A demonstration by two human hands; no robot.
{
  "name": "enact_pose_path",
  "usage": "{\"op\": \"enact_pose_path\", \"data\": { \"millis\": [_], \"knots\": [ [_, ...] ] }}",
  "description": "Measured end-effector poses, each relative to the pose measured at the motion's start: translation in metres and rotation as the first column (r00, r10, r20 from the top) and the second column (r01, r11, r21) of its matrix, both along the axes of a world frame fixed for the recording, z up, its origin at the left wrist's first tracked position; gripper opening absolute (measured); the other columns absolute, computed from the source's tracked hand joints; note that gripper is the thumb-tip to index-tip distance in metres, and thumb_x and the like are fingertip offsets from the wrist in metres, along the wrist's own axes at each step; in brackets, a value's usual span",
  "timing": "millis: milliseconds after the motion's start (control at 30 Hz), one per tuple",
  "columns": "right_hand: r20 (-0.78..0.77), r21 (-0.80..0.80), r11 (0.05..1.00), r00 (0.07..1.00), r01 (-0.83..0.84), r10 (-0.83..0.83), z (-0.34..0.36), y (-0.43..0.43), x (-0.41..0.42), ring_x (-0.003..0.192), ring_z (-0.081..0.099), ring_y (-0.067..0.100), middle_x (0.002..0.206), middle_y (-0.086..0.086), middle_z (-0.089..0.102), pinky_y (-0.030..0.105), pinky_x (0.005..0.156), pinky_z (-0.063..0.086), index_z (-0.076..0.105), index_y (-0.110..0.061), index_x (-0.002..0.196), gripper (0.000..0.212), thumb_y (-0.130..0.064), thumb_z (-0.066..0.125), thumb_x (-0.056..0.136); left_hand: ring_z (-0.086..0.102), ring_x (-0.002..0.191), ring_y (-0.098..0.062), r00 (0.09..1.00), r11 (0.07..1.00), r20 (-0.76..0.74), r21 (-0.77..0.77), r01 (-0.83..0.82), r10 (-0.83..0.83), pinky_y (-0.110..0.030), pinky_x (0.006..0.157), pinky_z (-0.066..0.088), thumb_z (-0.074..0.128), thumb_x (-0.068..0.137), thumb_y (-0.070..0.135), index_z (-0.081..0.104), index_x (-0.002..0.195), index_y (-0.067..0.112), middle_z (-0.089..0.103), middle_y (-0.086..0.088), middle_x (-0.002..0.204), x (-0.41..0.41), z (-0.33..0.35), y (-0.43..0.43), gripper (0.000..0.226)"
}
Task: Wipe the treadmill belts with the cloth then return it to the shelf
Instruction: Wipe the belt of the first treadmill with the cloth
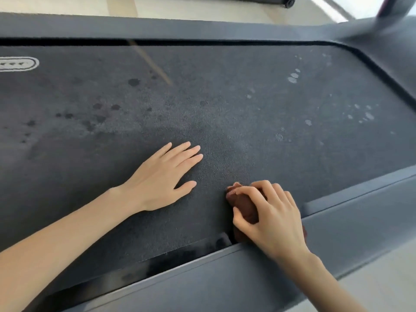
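Plainly, in the head view, the left hand lies flat on the treadmill belt, fingers straight and spread, holding nothing, probably as a brace for leaning in; the right hand curls its fingers over a bunched brown cloth, pressing it to the belt beside the near side rail, a grip suited to scrubbing; the cloth pokes out ahead of the right fingertips and runs back beneath the palm, so its long axis seems to follow the hand, slanting from rail toward belt centre; pale marks lie well beyond those fingertips.
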State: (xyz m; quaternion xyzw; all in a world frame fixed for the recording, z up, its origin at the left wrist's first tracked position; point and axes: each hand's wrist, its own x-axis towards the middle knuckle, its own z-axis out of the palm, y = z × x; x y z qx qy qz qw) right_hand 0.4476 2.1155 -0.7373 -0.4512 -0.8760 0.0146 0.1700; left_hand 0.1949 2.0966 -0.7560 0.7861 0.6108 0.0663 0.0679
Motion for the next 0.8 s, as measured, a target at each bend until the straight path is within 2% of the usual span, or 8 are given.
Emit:
{"op": "enact_pose_path", "data": {
  "millis": [100, 200, 300, 500, 667, 800],
  "knots": [
    [0.007, 0.016, 0.998, 0.998, 0.061, -0.061, -0.004, 0.011, -0.008, 0.081, 0.056, 0.023, 0.090, -0.004, 0.059, 0.035, 0.071, 0.044, 0.068, -0.029, 0.092, 0.024, -0.043, 0.055, 0.078, 0.002, 0.145, -0.009, 0.998, 0.998, 0.033, 0.019, 0.053, -0.054, -0.034, 0.119, 0.001, 0.032, 0.095, 0.048, 0.019, 0.149, 0.022, 0.012, 0.008, 0.157, 0.024, -0.004, 0.021, 0.062],
    [-0.040, 0.068, 0.990, 0.992, 0.123, -0.120, -0.010, 0.039, -0.024, 0.081, 0.056, 0.025, 0.090, -0.001, 0.060, 0.037, 0.070, 0.044, 0.068, -0.027, 0.093, 0.023, -0.041, 0.057, 0.078, 0.012, 0.144, -0.010, 0.996, 0.998, 0.087, 0.068, 0.015, -0.021, -0.035, 0.119, 0.005, 0.035, 0.096, 0.045, 0.029, 0.147, 0.020, 0.024, 0.006, 0.155, 0.029, -0.012, 0.029, 0.056],
    [-0.070, 0.110, 0.974, 0.979, 0.199, -0.192, -0.014, 0.083, -0.039, 0.085, 0.055, 0.029, 0.092, 0.004, 0.060, 0.039, 0.071, 0.041, 0.066, -0.022, 0.094, 0.026, -0.043, 0.056, 0.080, 0.019, 0.142, -0.011, 0.994, 0.996, 0.110, 0.088, 0.002, -0.012, -0.036, 0.118, 0.010, 0.027, 0.092, 0.047, 0.038, 0.143, 0.019, 0.031, 0.006, 0.152, 0.028, -0.015, 0.030, 0.059],
    [-0.002, 0.098, 0.956, 0.961, 0.277, -0.278, -0.016, 0.151, -0.058, 0.099, 0.052, 0.033, 0.106, 0.009, 0.058, 0.038, 0.080, 0.036, 0.061, -0.016, 0.106, 0.037, -0.047, 0.052, 0.086, 0.022, 0.142, -0.012, 0.992, 0.995, 0.125, 0.099, -0.007, -0.005, -0.035, 0.118, 0.009, 0.026, 0.090, 0.047, 0.040, 0.142, 0.020, 0.034, 0.006, 0.150, 0.029, -0.014, 0.030, 0.060],
    [-0.030, 0.086, 0.963, 0.967, 0.256, -0.255, -0.013, 0.111, -0.049, 0.090, 0.053, 0.032, 0.097, 0.006, 0.059, 0.040, 0.078, 0.036, 0.064, -0.019, 0.098, 0.032, -0.044, 0.055, 0.081, 0.020, 0.142, -0.011, 0.991, 0.995, 0.131, 0.100, -0.001, -0.012, -0.034, 0.118, 0.007, 0.039, 0.094, 0.041, 0.038, 0.143, 0.020, 0.032, 0.006, 0.151, 0.029, -0.014, 0.030, 0.054],
    [-0.080, 0.070, 0.984, 0.985, 0.161, -0.155, -0.007, 0.054, -0.024, 0.080, 0.055, 0.028, 0.088, -0.001, 0.061, 0.040, 0.072, 0.043, 0.068, -0.025, 0.090, 0.026, -0.042, 0.053, 0.076, 0.020, 0.142, -0.011, 0.994, 0.995, 0.108, 0.099, -0.007, -0.004, -0.035, 0.118, 0.010, 0.029, 0.092, 0.045, 0.038, 0.143, 0.020, 0.031, 0.007, 0.151, 0.029, -0.014, 0.030, 0.057]
  ]
}}
